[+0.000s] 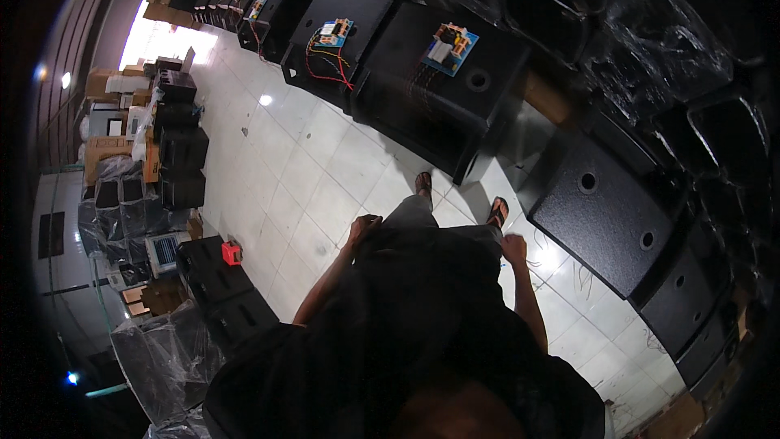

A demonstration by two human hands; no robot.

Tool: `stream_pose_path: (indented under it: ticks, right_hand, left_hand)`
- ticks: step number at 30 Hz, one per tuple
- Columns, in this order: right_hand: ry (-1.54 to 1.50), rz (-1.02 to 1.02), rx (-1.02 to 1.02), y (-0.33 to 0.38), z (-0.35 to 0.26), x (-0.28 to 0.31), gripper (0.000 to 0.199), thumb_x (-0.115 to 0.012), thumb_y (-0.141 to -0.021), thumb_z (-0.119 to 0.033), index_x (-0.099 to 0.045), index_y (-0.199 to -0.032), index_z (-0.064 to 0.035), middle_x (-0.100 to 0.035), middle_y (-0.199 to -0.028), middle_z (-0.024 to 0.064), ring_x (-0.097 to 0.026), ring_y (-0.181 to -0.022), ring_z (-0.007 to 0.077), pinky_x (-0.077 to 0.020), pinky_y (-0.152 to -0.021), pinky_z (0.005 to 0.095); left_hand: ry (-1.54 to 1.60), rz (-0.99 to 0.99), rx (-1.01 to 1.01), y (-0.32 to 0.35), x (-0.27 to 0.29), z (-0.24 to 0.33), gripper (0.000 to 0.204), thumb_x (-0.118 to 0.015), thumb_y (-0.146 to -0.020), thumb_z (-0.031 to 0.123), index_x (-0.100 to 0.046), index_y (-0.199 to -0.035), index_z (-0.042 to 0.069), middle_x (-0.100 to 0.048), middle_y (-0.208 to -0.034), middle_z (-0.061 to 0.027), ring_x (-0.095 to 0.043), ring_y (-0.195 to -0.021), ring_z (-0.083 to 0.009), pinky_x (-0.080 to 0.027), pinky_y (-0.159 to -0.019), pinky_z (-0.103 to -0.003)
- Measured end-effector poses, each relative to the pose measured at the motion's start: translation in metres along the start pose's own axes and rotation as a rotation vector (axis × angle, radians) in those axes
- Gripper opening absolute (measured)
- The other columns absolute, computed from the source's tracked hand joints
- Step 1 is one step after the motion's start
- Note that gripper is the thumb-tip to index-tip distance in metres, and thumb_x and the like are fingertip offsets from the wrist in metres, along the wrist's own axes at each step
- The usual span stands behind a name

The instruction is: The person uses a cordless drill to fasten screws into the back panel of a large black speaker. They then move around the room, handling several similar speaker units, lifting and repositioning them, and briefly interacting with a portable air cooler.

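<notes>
My left hand (361, 229) hangs beside my left thigh with its fingers curled. Something small and dark shows at its fingertips, but I cannot make out what it is. By my right thigh, my right hand (513, 249) is also curled closed; whatever may be inside it is hidden. Ahead of my feet stands a black speaker cabinet (406, 118) with a blue circuit board (449, 49) lying on top, thin wires trailing from it. A second black cabinet (357, 12) to its left carries another circuit board (331, 32) with red, yellow and dark wires.
More black cabinets line the far left. At the right, a textured black cabinet (601, 211) with round holes stands near plastic-wrapped units (658, 32). Cartons (106, 150) and wrapped boxes line the left wall. A red box-shaped item (232, 253) rests on a black case (213, 276). The floor (317, 179) is pale tile.
</notes>
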State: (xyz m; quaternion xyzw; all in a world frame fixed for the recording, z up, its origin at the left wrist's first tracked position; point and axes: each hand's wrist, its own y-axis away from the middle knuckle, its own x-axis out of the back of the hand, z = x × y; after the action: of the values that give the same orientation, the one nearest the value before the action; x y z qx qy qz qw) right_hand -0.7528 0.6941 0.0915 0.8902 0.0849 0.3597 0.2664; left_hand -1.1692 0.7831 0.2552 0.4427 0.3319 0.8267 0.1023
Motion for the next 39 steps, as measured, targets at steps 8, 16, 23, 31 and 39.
stream_pose_path:
  ticks: [8, 16, 23, 31, 39]
  right_hand:
    - [-0.159, 0.353, -0.049, -0.122, -0.207, 0.086, 0.041, -0.058, -0.084, -0.036, -0.063, -0.1, 0.0014, -0.063, -0.093, 0.0235, -0.062, -0.09, 0.0365, -0.0487, -0.076, 0.0415]
    - [-0.042, 0.768, -0.468, -0.175, -0.227, 0.023, 0.059, -0.062, -0.079, -0.048, -0.049, -0.098, 0.0061, -0.06, -0.089, 0.0319, -0.058, -0.091, 0.0447, -0.0475, -0.078, 0.0471]
    - [-0.301, 0.816, -0.504, -0.159, -0.205, -0.014, 0.051, -0.064, -0.079, -0.044, -0.049, -0.091, 0.003, -0.062, -0.066, 0.0215, -0.064, -0.066, 0.0367, -0.0504, -0.057, 0.0411]
    - [-0.302, 1.032, -0.583, -0.165, -0.246, -0.006, 0.068, -0.055, -0.082, -0.054, -0.054, -0.097, 0.0127, -0.06, -0.07, 0.0281, -0.061, -0.069, 0.0424, -0.047, -0.059, 0.0432]
    - [-0.191, 0.876, -0.558, -0.168, -0.232, 0.012, 0.075, -0.053, -0.084, -0.054, -0.051, -0.101, 0.0191, -0.059, -0.073, 0.0328, -0.062, -0.073, 0.0444, -0.0488, -0.059, 0.0445]
  left_hand:
    - [0.159, 0.089, -0.096, -0.106, 0.072, -0.003, 0.038, -0.053, -0.083, 0.034, -0.066, -0.096, 0.001, -0.067, -0.089, -0.0155, -0.065, -0.084, -0.0278, -0.05, -0.074, -0.036]
    - [0.081, 0.379, -0.595, -0.304, 0.153, 0.042, 0.049, -0.063, -0.08, 0.023, -0.047, -0.12, -0.001, -0.059, -0.107, -0.0244, -0.056, -0.1, -0.0399, -0.043, -0.087, -0.044]
    - [0.113, 0.189, -0.446, -0.361, 0.133, 0.037, 0.053, -0.062, -0.083, 0.031, -0.046, -0.121, -0.001, -0.059, -0.109, -0.0226, -0.058, -0.101, -0.0371, -0.044, -0.086, -0.041]
    - [0.229, 0.117, -0.323, -0.372, 0.141, 0.043, 0.053, -0.058, -0.085, 0.042, -0.051, -0.116, 0.0, -0.062, -0.104, -0.019, -0.06, -0.095, -0.0327, -0.044, -0.082, -0.039]
    - [0.206, 0.241, -0.407, -0.342, 0.129, 0.029, 0.041, -0.059, -0.086, 0.038, -0.053, -0.099, 0.0, -0.062, -0.081, -0.0208, -0.059, -0.068, -0.0345, -0.045, -0.061, -0.042]
